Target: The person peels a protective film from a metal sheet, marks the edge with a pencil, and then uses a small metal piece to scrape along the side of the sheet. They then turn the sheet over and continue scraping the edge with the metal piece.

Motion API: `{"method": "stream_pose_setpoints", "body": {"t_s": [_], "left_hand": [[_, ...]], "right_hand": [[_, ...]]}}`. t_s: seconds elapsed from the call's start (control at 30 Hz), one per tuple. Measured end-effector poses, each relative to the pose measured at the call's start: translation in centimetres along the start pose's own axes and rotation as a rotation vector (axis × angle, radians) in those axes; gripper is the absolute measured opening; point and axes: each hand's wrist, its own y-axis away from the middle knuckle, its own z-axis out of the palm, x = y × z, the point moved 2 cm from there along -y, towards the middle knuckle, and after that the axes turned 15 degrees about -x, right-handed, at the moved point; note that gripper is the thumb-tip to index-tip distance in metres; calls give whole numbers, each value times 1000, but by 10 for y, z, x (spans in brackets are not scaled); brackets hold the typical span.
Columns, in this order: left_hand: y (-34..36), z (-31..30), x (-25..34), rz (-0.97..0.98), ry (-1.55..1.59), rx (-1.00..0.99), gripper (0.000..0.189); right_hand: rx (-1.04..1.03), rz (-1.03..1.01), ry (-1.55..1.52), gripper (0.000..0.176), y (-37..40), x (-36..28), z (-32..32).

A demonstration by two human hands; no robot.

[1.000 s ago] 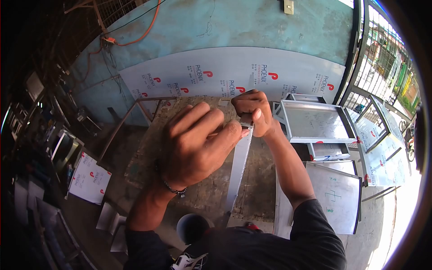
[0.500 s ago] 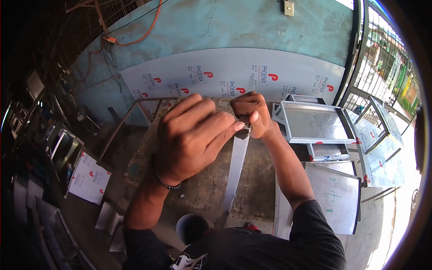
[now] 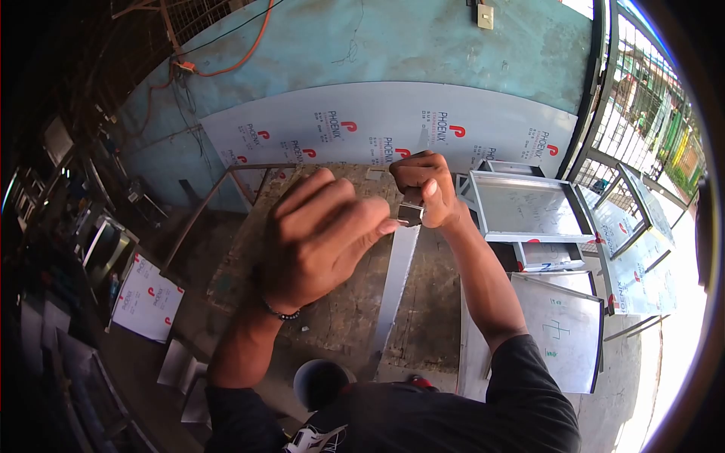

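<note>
My right hand [image 3: 424, 185] is closed round a metal piece [image 3: 410, 214], whose shiny, angular near end sticks out below the fingers. The rest of that piece is hidden in the grip. My left hand [image 3: 321, 234], with a dark beaded bracelet at the wrist, is held close on the left. Its thumb and forefinger are pinched together at the left edge of the metal end; what they pinch, if anything, is too small to make out. Below both hands a long, flat metal strip [image 3: 397, 283] lies lengthwise on the worn wooden table [image 3: 340, 325].
A large printed metal sheet [image 3: 377, 113] leans on the blue wall. Stacked metal trays [image 3: 529, 204] and a marked panel [image 3: 555, 332] stand at the right. Near my body is a round dark container [image 3: 321, 383]. Metal offcuts [image 3: 180, 366] lie on the left.
The metal end in my right hand has turned, showing a broader shiny face. My left fingertips have shifted slightly left and down from it.
</note>
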Motion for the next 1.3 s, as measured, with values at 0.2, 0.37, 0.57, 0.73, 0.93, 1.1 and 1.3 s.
{"method": "stream_pose_setpoints", "body": {"t_s": [0.2,0.37,0.57,0.73,0.93,1.1,1.3], "left_hand": [[9,0,-5,-154,257,151,15],[15,-3,-9,-64,278,4,26],[13,7,-7,7,-11,103,29],[13,10,-16,-5,-104,77,32],[8,17,-28,40,-91,99,29],[16,17,-22,90,-49,15,28],[54,24,-5,154,-110,-34,28]], "right_hand": [[-12,8,-4,66,1,2,1],[41,26,43,76,-7,5,7],[28,30,83,75,-14,15,14],[-29,26,26,70,-18,28,16],[-23,12,-8,64,-25,30,17],[17,111,-48,64,-29,30,8],[183,167,18,72,-33,49,-11]]}}
